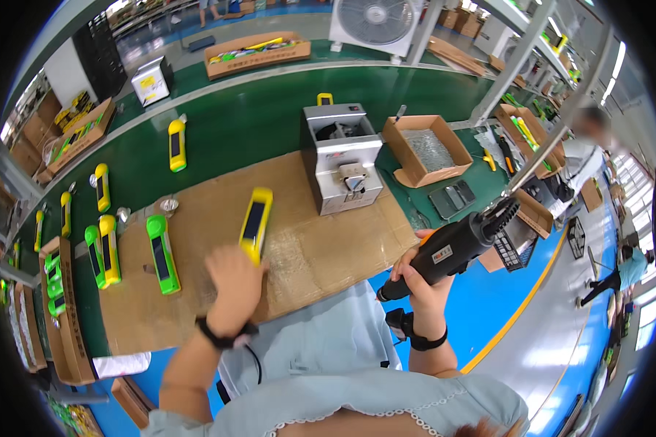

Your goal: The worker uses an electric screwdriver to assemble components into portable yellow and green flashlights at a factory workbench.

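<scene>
In my right hand (424,280) is a black electric screwdriver (444,253). My fingers wrap round its body, its tip points down to the left, and its cable end points up to the right. My left hand (233,284) is over the cardboard sheet (306,273), at the near end of a yellow elongated device (256,222) with a dark rectangular panel. Blur smears the left fingers, so I cannot tell whether they grip it. A green device (162,255) of similar shape lies left of that hand. Beyond the yellow one stands a silver metal machine (341,164).
Several more yellow and green devices (108,251) lie at the left, near a long cardboard box (67,313). Right of the machine are an open carton (428,149) and a dark tray (452,199). A large fan (375,22) stands beyond the green bench (255,109).
</scene>
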Demonstrator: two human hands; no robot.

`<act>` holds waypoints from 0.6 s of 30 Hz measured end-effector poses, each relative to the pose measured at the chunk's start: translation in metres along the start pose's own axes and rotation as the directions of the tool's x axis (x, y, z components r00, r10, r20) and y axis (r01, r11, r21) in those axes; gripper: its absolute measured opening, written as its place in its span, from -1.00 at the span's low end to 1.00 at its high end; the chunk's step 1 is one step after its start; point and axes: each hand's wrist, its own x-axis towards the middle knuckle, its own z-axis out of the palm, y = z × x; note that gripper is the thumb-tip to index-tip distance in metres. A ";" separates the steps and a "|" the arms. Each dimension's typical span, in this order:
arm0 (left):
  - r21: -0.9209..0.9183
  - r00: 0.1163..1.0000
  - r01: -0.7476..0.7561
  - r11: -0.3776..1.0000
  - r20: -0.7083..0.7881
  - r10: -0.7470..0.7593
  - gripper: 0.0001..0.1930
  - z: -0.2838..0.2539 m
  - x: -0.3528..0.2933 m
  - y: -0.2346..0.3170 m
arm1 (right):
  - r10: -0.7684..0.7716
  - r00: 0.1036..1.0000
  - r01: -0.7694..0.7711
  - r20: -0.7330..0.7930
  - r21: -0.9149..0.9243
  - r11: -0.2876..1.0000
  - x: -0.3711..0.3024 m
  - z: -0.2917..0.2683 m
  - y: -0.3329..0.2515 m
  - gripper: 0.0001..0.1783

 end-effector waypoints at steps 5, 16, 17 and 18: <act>-0.126 0.994 0.109 0.986 0.022 -0.107 -0.22 0.006 0.153 0.022 | -0.100 0.994 0.097 -0.047 -0.052 0.994 0.006 0.015 0.021 -0.41; -0.138 0.886 0.409 0.902 -0.179 -0.429 -0.68 0.087 0.238 -0.144 | -0.166 0.985 0.159 -0.046 -0.131 0.978 0.023 0.005 0.029 -0.43; -0.113 0.934 0.343 0.932 -0.065 -0.352 -0.67 0.087 0.236 -0.150 | -0.145 0.988 0.139 -0.060 -0.090 0.986 0.026 0.009 0.027 -0.43; -0.112 0.935 0.339 0.934 -0.068 -0.348 -0.67 0.084 0.235 -0.153 | -0.121 0.990 0.118 -0.068 -0.046 0.992 0.031 0.012 0.026 -0.44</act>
